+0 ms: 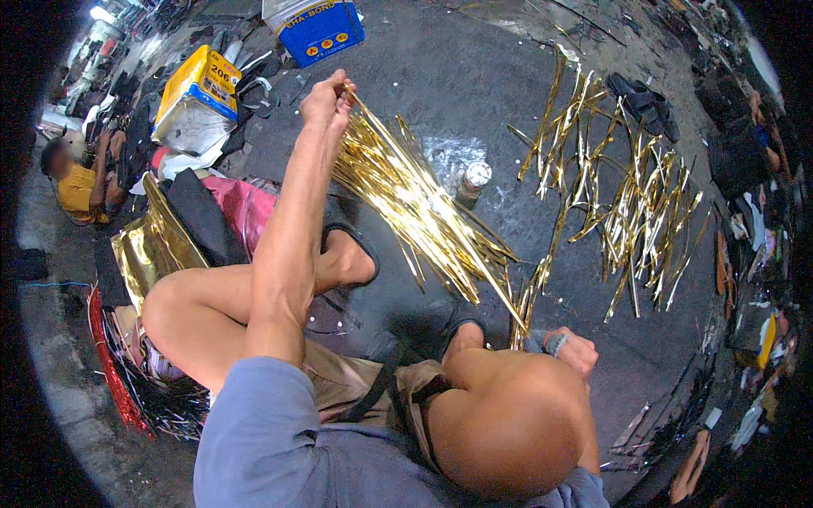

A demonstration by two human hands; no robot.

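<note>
My left hand is raised at the far middle, its fingers pinched on the end of a thin gold strip. The strip runs slantwise toward the grey cloth at my right hand. Beside my right knee, that hand is closed round the cloth; its fingertips are partly hidden. Between my hands lies a thick sheaf of shiny gold strips on the dark floor. More loose gold strips are spread in tangled bunches to the right.
A small capped container stands beside the sheaf. Blue-white and yellow-white tins stand at the back left. Gold sheet, pink material and red strips lie left. A dark sandal lies far right; another person sits far left.
</note>
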